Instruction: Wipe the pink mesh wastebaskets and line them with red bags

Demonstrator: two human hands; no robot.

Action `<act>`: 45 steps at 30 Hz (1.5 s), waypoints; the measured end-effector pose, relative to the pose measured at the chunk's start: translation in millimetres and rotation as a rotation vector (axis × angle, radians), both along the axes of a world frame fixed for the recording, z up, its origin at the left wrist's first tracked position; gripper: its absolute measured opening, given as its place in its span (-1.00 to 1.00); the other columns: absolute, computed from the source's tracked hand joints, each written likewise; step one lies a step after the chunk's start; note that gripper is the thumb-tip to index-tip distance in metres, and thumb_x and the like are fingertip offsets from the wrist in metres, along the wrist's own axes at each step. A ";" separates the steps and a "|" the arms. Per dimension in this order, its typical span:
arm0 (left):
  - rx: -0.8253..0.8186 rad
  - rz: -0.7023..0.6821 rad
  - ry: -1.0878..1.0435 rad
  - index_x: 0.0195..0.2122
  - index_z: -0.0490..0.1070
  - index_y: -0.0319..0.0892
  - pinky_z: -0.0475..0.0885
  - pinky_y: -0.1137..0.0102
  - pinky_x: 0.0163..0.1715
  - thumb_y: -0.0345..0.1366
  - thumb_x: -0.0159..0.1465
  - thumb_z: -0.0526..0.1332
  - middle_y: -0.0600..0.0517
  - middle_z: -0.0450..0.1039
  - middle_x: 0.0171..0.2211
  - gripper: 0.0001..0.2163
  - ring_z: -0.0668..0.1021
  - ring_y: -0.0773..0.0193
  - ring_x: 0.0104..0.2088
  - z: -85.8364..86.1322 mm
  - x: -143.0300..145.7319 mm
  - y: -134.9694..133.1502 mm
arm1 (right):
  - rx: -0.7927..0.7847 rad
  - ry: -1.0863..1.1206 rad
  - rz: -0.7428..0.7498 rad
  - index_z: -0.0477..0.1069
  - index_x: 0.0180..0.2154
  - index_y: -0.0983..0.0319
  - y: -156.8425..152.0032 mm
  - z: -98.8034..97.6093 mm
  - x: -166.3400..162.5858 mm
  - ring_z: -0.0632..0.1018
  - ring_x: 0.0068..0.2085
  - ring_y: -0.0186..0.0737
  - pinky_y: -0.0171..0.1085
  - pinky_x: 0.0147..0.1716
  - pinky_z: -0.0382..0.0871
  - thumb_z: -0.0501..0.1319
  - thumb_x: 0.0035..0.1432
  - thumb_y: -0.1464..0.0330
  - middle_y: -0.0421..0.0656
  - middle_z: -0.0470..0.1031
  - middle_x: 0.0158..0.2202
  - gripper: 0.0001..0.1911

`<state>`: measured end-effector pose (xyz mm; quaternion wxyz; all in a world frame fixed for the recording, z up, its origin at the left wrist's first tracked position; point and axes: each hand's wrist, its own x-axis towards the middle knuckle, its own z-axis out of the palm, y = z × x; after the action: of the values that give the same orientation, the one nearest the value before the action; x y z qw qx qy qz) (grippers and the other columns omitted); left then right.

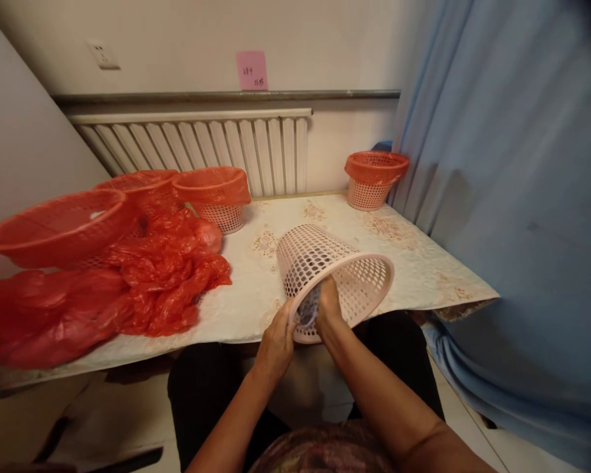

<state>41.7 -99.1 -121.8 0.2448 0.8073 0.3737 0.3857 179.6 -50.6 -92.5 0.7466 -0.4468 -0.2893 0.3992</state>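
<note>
A pale pink perforated wastebasket (pixel 315 253) lies tilted on its side at the table's front edge, its mouth turned toward me. My left hand (pixel 277 341) is closed on the rim at the lower left. Inside the mouth, my right hand (pixel 329 303) presses a crumpled greyish-purple cloth (pixel 308 305) against the inner wall. Its fingertips are partly hidden by the hand itself and the cloth.
At the left are red-lined baskets (pixel 211 194) and a heap of red plastic bags (pixel 162 276). Another lined basket (pixel 372 180) stands at the back right, beside a blue curtain (pixel 512 197). A floral cloth covers the table (pixel 246 295); a radiator (pixel 192 144) is behind.
</note>
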 end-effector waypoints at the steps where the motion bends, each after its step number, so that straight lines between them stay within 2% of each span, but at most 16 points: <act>1: 0.006 0.010 -0.005 0.24 0.07 -0.21 0.16 0.21 0.24 -0.39 0.33 -0.08 -0.12 0.22 0.21 -0.56 0.27 0.24 0.23 -0.7 -0.4 1.1 | -0.015 -0.107 -0.018 0.41 -0.25 0.25 -4.2 -3.8 -5.6 0.48 -0.36 -0.25 -0.29 -0.31 0.40 0.06 0.07 0.27 -0.23 0.49 -0.40 -0.74; 4: 0.033 0.049 -0.016 0.24 0.08 -0.22 0.18 0.21 0.23 -0.39 0.33 -0.08 -0.13 0.23 0.20 -0.56 0.29 0.23 0.21 -1.7 -1.1 3.9 | -0.010 -0.566 -0.027 0.43 -0.29 0.25 -13.3 -26.4 -11.3 0.46 -0.29 -0.22 -0.27 -0.23 0.35 0.06 0.07 0.36 -0.17 0.50 -0.34 -0.79; 7: 0.039 0.098 -0.013 0.22 0.11 -0.22 0.21 0.20 0.21 -0.40 0.31 -0.06 -0.12 0.27 0.18 -0.57 0.31 0.21 0.20 -2.8 -0.8 3.3 | 0.007 -1.110 0.082 0.44 -0.26 0.26 -19.4 -60.2 -1.9 0.43 -0.17 -0.15 -0.21 -0.11 0.30 0.05 0.10 0.41 -0.06 0.47 -0.23 -0.78; 9: 0.028 0.123 -0.010 0.21 0.13 -0.21 0.22 0.20 0.21 -0.40 0.31 -0.06 -0.12 0.29 0.16 -0.58 0.32 0.21 0.19 -4.1 -0.9 1.1 | -0.068 -1.327 0.159 0.45 -0.24 0.25 -22.4 -80.3 10.4 0.40 -0.10 -0.10 -0.18 -0.06 0.28 0.06 0.11 0.42 -0.02 0.44 -0.18 -0.77; 11: 0.019 0.134 -0.012 0.21 0.13 -0.21 0.22 0.20 0.21 -0.40 0.31 -0.06 -0.12 0.29 0.16 -0.58 0.33 0.21 0.19 -5.0 -1.8 -1.3 | -0.166 -1.349 0.185 0.46 -0.25 0.23 -22.6 -92.3 25.4 0.38 -0.08 -0.09 -0.17 -0.06 0.27 0.09 0.10 0.41 -0.01 0.43 -0.17 -0.79; 13: 0.020 0.134 -0.021 0.22 0.12 -0.21 0.21 0.21 0.21 -0.40 0.32 -0.07 -0.13 0.28 0.16 -0.58 0.33 0.22 0.18 -4.8 -2.9 -3.0 | -0.214 -1.252 0.153 0.47 -0.28 0.23 -18.2 -94.4 40.6 0.38 -0.08 -0.08 -0.17 -0.05 0.26 0.12 0.06 0.40 -0.01 0.44 -0.17 -0.81; 17: 0.052 0.131 -0.020 0.22 0.11 -0.20 0.23 0.20 0.20 -0.41 0.33 -0.07 -0.13 0.29 0.15 -0.59 0.33 0.22 0.18 -3.5 -3.6 -4.6 | -0.250 -1.019 0.033 0.46 -0.28 0.26 0.9 -75.7 56.8 0.44 -0.20 -0.14 -0.22 -0.16 0.32 0.03 0.07 0.38 -0.07 0.49 -0.28 -0.75; 21: 0.117 0.153 0.006 0.21 0.11 -0.20 0.27 0.19 0.17 -0.40 0.34 -0.07 -0.16 0.31 0.13 -0.60 0.35 0.20 0.16 -2.2 -2.0 -6.8 | -0.202 -0.796 -0.024 0.39 -0.16 0.29 4.9 -44.9 31.5 0.48 -0.29 -0.22 -0.31 -0.30 0.36 -0.09 0.16 0.32 -0.15 0.51 -0.32 -0.63; 25: 0.218 0.208 0.028 0.21 0.12 -0.20 0.29 0.22 0.16 -0.40 0.34 -0.08 -0.16 0.32 0.13 -0.60 0.38 0.21 0.14 11.7 -5.1 -10.7 | -0.034 -0.585 0.004 0.41 -0.21 0.26 -15.0 -30.3 -15.7 0.48 -0.31 -0.26 -0.33 -0.29 0.36 -0.02 0.16 0.30 -0.18 0.50 -0.33 -0.70; 27: 0.231 0.238 0.077 0.20 0.14 -0.18 0.33 0.24 0.12 -0.38 0.34 -0.06 -0.14 0.36 0.11 -0.61 0.43 0.20 0.10 25.3 -10.1 -12.3 | 0.020 -0.741 0.065 0.42 -0.26 0.26 -24.4 -38.2 -28.2 0.46 -0.27 -0.24 -0.31 -0.23 0.35 0.04 0.14 0.33 -0.16 0.49 -0.31 -0.77; 30: 0.214 0.259 0.187 0.18 0.18 -0.16 0.40 0.28 0.04 -0.34 0.33 -0.02 -0.11 0.42 0.04 -0.62 0.49 0.18 0.02 48.9 -17.8 -11.8 | 0.060 -1.240 0.193 0.45 -0.26 0.24 -28.6 -64.1 -21.9 0.41 -0.17 -0.16 -0.24 -0.13 0.30 0.08 0.14 0.36 -0.08 0.45 -0.23 -0.80; 32: 0.210 0.241 0.239 0.17 0.20 -0.15 0.41 0.29 0.02 -0.34 0.33 -0.01 -0.10 0.43 0.03 -0.63 0.49 0.17 0.01 61.7 -19.1 -9.0 | 0.000 -1.524 0.219 0.45 -0.24 0.23 -24.5 -80.8 -5.3 0.38 -0.14 -0.13 -0.21 -0.11 0.28 0.07 0.17 0.38 -0.04 0.42 -0.19 -0.79; 35: 0.226 0.203 0.209 0.14 0.21 -0.14 0.38 0.31 0.04 -0.33 0.33 0.00 -0.08 0.42 0.04 -0.65 0.48 0.20 0.01 67.5 -12.7 -3.6 | -0.149 -1.679 0.160 0.44 -0.18 0.21 -14.6 -93.9 21.5 0.35 -0.12 -0.12 -0.21 -0.11 0.26 0.02 0.21 0.39 -0.02 0.39 -0.17 -0.75; 39: 0.213 0.337 0.015 -0.02 0.27 -0.20 0.43 0.30 -0.10 -0.27 0.32 0.02 -0.09 0.44 -0.15 -0.75 0.51 0.20 -0.14 42.0 -2.2 -4.4 | -0.221 -1.651 0.090 0.42 -0.14 0.22 -8.8 -96.9 36.7 0.32 -0.09 -0.10 -0.20 -0.10 0.24 0.03 0.19 0.41 -0.02 0.36 -0.14 -0.75; 43: 0.023 0.455 -0.098 -0.21 0.23 -0.17 0.44 0.37 -0.36 -0.24 0.26 0.07 0.01 0.35 -0.35 -0.86 0.47 0.25 -0.37 -7.4 -6.4 -16.2 | -0.229 -1.589 0.064 0.41 -0.18 0.24 -11.4 -100.9 33.7 0.31 -0.07 -0.10 -0.19 -0.04 0.21 0.05 0.15 0.44 -0.02 0.36 -0.13 -0.77; 45: -0.116 0.455 -0.080 -0.26 0.22 -0.15 0.44 0.34 -0.38 -0.21 0.22 0.11 0.05 0.34 -0.41 -0.85 0.47 0.24 -0.41 -31.1 -10.4 -21.4 | -0.226 -1.543 0.059 0.41 -0.20 0.24 -12.2 -103.0 32.4 0.31 -0.06 -0.09 -0.19 -0.01 0.20 0.05 0.14 0.44 -0.02 0.36 -0.13 -0.78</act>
<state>31.2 -120.4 -152.9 0.2120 0.6708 0.5577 0.4405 212.0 -62.8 -195.5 0.2731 -0.6636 -0.6961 0.0222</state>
